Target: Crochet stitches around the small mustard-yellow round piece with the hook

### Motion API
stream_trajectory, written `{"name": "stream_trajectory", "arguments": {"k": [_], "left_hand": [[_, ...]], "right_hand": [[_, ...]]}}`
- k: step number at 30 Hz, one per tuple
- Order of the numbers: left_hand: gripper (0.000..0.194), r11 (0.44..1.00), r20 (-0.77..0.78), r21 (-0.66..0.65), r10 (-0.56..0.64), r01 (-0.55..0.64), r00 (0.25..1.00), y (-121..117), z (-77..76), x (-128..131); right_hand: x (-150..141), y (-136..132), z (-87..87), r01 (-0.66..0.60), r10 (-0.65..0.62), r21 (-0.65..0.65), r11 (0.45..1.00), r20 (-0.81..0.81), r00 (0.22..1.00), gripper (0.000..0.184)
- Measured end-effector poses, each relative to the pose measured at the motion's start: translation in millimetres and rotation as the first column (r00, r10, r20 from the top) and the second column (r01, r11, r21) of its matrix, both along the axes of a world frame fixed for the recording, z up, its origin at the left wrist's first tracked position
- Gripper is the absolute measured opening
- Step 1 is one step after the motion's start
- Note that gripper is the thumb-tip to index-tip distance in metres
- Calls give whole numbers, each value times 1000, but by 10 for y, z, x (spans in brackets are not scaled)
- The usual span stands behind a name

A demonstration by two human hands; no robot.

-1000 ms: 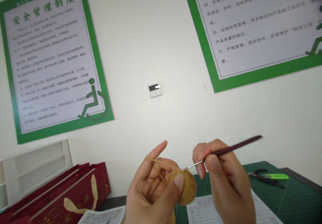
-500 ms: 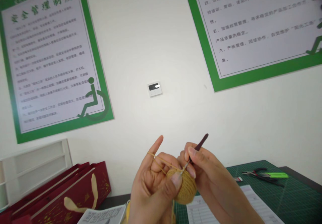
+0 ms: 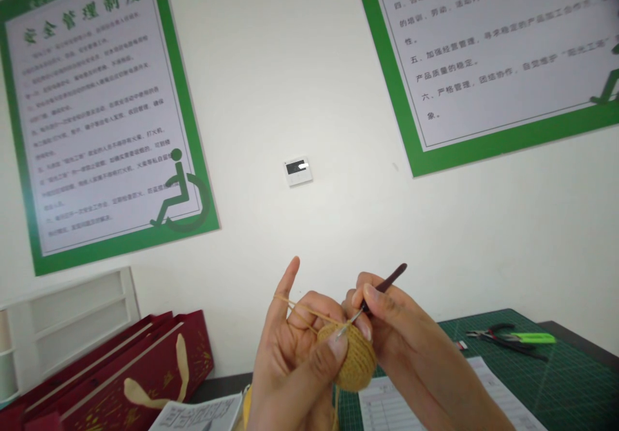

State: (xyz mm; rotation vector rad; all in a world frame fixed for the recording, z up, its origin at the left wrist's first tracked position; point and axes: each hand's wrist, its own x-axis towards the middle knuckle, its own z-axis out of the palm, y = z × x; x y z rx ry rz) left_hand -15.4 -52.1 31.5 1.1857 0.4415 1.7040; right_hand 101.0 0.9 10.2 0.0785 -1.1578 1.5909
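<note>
Gripping yellow crochet ball (image 3: 351, 360) at 6 o'clock in left hand (image 3: 290, 360), thumb clamped on it, yarn (image 3: 309, 310) strung across raised fingers. Right hand (image 3: 406, 340) pinches crochet hook (image 3: 382, 292), tip at ball's top. Pliers (image 3: 503, 339) on green mat (image 3: 570, 379) at 4 o'clock.

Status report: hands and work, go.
Left hand grips yellow crochet ball, yarn over fingers. Right hand holds crochet hook, tip at the stitches. Pliers on cutting mat, off right.
</note>
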Motion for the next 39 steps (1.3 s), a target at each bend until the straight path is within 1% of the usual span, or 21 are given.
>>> {"name": "stream_trajectory", "arguments": {"k": [3,5,8,11,14,18,22,24,25,26,27,28,29,30,31,32,33,35,36,37,39], "left_hand": [[100,1000,-2,15,2,-2,1000,13,0,0],[100,1000,-11,26,11,-11,1000,17,-3,3],[100,999,-21,40,2,-1,1000,14,-8,7],[103,999,-23,54,0,2,1000,18,-13,7],[103,998,-23,62,8,-6,1000,35,-22,-1],[108,998,-20,62,31,-30,999,49,-38,-1],[113,998,-36,47,32,-30,999,50,-50,17],[112,999,-39,38,31,-30,999,54,-52,26],[111,999,-37,34,39,-37,999,55,-51,31],[110,998,-29,31,50,-50,998,55,-49,36],[109,998,-15,31,57,-57,998,52,-44,41],[108,998,3,27,55,-55,998,46,-38,46],[107,999,23,16,34,-34,999,36,-31,50],[106,1000,44,-6,-9,10,999,24,-21,51],[105,997,65,-37,-68,71,996,11,-12,49],[103,987,85,-75,-137,143,987,-1,-1,42],[100,971,101,-109,-201,211,974,-11,8,31],[94,949,102,-132,-274,286,956,-17,25,-5],[93,947,92,-120,-288,298,953,-13,31,-26],[92,946,77,-109,-299,306,951,-5,36,-49],[93,941,55,-106,-316,320,947,17,42,-91]], "right_hand": [[40,12,13,108,-110,45,993,58,992,31],[71,16,21,118,-125,92,989,79,989,30],[88,1,35,33,-39,92,995,57,998,30],[58,-24,36,-48,48,15,999,-21,999,31],[23,-15,5,-22,22,6,1000,-41,999,28],[53,58,-53,159,-161,204,966,-5,987,21],[108,121,-54,330,-359,431,840,-15,933,12],[116,134,-45,481,-492,520,706,-128,861,6],[117,136,-45,577,-579,571,584,-205,789,5],[117,134,-51,668,-668,621,411,-293,684,9],[115,128,-61,734,-741,650,197,-392,546,17],[109,118,-76,766,-779,643,-17,-489,393,26],[96,105,-92,768,-783,613,-186,-564,261,34],[75,89,-106,770,-768,574,-278,-614,181,38],[44,71,-115,798,-755,530,-287,-638,152,38],[4,52,-118,833,-752,517,-199,-625,208,33],[-41,33,-116,865,-719,500,-40,-616,323,22],[-130,1,-100,824,-655,442,354,-512,556,11],[-165,-9,-94,773,-597,415,481,-490,635,11],[-189,-15,-91,713,-547,380,589,-463,698,11],[-203,-17,-95,623,-482,308,719,-425,766,14]]}}
